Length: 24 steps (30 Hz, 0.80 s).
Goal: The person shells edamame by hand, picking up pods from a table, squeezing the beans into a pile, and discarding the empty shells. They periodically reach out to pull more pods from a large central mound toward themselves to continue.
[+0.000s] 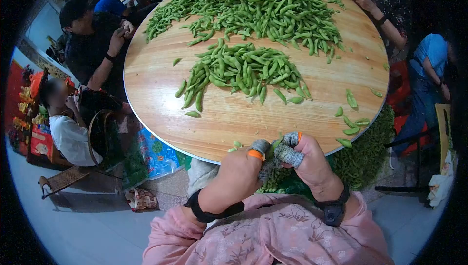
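Just over the near edge of the round wooden table (pixel 214 133), my left hand (pixel 238 171) and my right hand (pixel 314 162) meet with fingers closed. Grey knitted covers with orange bands wrap some of my fingers. Between my fingertips is a green edamame pod (pixel 275 144), mostly hidden by them; both hands pinch it. A couple of small pale green beans (pixel 237 143) lie at the table edge beside my left hand. Beyond my hands sits a smaller heap of edamame pods (pixel 243 67). Loose pods (pixel 351 131) lie to the right.
A large heap of edamame pods (pixel 258 4) covers the far tabletop. Green plant matter (pixel 363 153) is piled below the table at right. Co-workers sit around, one person in black (pixel 92 46) at left, another in a patterned top (pixel 390 7). A wicker chair (pixel 73 175) stands at left.
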Motion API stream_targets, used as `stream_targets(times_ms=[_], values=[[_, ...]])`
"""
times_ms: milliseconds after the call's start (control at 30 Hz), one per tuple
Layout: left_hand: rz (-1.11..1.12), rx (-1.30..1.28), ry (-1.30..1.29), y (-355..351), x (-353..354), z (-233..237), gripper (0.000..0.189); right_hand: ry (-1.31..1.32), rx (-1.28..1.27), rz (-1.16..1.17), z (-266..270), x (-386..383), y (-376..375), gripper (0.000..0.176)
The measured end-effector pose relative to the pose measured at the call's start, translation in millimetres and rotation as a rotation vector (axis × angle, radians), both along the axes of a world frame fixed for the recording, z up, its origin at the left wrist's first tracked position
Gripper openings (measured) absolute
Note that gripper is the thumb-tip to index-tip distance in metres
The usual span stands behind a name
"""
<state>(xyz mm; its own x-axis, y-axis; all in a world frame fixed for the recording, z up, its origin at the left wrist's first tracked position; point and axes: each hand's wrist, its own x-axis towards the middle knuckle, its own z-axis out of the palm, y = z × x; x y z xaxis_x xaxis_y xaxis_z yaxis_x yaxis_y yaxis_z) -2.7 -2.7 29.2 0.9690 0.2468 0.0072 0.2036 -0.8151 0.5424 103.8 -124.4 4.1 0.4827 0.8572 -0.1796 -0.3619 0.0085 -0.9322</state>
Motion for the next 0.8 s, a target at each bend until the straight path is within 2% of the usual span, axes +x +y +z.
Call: stream_targets(times_ms=[33, 100, 133, 200, 233, 300, 333, 400, 433, 500, 633, 700, 800], values=[[0.000, 0.002, 0.000, 0, 0, -1, 0.011, 0.023, 0.023, -0.023, 0, -1, 1, 0.006], [-0.088, 0.060, -0.283, 2, 1, -9, 0.012, -0.015, 0.063, -0.012, 3, -1, 1, 0.006], [-0.089, 0.060, -0.283, 4, 2, -14, 0.012, -0.054, 0.100, -0.002, 4, -1, 1, 0.006], [-0.075, -0.144, -0.362, 9, 1, -24, 0.010, -0.155, 0.074, -0.025, 4, -3, -1, 0.007], [-0.076, -0.145, -0.362, 9, 2, -23, 0.010, -0.256, 0.048, -0.048, 4, -3, -1, 0.008], [0.030, -0.649, -0.282, 8, 4, -17, 0.008, -0.270, 0.054, -0.041, 8, -2, -2, 0.009], [0.031, -0.647, -0.282, 10, 3, -13, 0.008, -0.285, 0.060, -0.036, 9, -1, -2, 0.010], [0.053, -1.270, -0.015, 16, 0, -6, 0.015, -0.265, 0.054, -0.036, 7, 0, -4, 0.010], [0.057, -1.267, -0.018, 18, -1, -7, 0.015, -0.245, 0.049, -0.034, 6, 1, -4, 0.010], [-0.040, -1.044, -0.049, 21, -2, -15, 0.017, -0.213, 0.036, -0.022, 6, 2, -5, 0.011], [-0.001, -0.935, -0.139, 15, -1, -19, 0.016, -0.054, 0.080, -0.018, 10, 0, -4, 0.013], [-0.071, -0.779, -0.256, 13, 1, -19, 0.015, -0.071, 0.070, 0.005, 12, 2, -5, 0.014], [-0.108, -0.648, -0.191, 16, 1, -15, 0.011, -0.102, 0.043, 0.032, 16, 3, -6, 0.015]])
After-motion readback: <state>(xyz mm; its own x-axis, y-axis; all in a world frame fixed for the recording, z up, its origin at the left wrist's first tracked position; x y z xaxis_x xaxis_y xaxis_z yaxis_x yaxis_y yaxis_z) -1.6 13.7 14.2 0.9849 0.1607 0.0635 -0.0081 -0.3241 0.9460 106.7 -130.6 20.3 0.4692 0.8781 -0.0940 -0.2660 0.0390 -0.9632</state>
